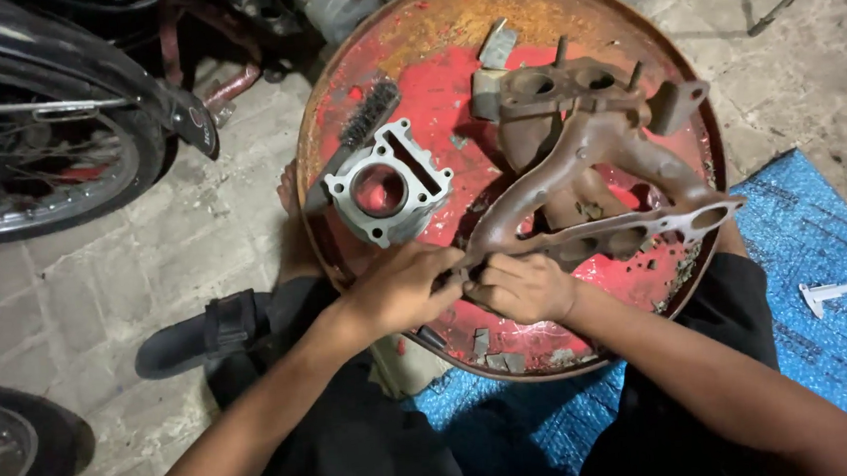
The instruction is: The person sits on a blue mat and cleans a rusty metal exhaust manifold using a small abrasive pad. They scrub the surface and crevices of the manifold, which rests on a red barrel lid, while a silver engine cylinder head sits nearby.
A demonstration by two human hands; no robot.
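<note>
Both hands at 6 o'clock on the round rusty red metal drum lid [433, 81], used as a counter. Left hand [402, 288] and right hand [520, 286] touching each other, fingers curled tight around the near end of the big brown rusty cast-metal pipe part [586, 174]. Looks like gripping or cleaning that end. Rest of the part stretched up toward 1 o'clock. Grey finned metal cylinder block [388, 186] just beside at 10 o'clock, black wire brush [367, 114] above it. Calls for a firm, steady hold.
</note>
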